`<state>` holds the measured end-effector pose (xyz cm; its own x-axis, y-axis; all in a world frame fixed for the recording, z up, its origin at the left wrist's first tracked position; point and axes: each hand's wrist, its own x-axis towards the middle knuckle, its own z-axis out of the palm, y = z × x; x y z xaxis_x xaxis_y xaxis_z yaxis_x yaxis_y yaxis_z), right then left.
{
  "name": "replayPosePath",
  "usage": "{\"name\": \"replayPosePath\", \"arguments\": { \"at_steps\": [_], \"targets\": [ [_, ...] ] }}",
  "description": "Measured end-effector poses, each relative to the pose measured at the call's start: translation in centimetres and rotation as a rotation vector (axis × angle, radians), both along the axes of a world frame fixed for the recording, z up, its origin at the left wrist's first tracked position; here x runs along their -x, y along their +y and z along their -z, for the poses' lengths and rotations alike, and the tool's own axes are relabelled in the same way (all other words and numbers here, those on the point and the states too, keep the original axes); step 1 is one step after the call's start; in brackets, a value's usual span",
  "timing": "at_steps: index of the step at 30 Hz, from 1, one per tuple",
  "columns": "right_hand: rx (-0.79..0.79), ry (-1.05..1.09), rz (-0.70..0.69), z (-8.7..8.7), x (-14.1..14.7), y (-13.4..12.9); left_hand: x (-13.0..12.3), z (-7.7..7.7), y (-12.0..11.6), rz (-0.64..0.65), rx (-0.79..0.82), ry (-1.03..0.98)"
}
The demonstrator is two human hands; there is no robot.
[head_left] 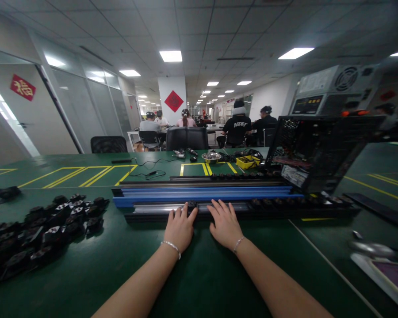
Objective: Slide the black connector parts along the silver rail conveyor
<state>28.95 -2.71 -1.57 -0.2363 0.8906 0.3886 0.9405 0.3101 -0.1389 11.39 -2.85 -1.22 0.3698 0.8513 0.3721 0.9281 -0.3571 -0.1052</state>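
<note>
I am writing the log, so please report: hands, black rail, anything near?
Left hand open, by small black part in black rail. Right hand open, at same rail. Blue rail close behind.

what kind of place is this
Probably an electronics workshop in an open-plan office: an opened black metal computer case, a green tabletop marked with yellow tape, and people seated at a white table behind.
</note>
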Motion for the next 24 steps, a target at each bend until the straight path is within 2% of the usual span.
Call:
{"name": "replayPosePath", "arguments": {
  "at_steps": [12,24],
  "targets": [
    [-0.006,0.003,-0.009,-0.20,-0.04,-0.01,0.43,0.51,-0.04,-0.015,-0.068,0.011],
    [0.009,-0.005,0.005,-0.35,0.04,-0.18,0.61,-0.13,-0.45,-0.077,-0.047,0.036]
  ]
}}
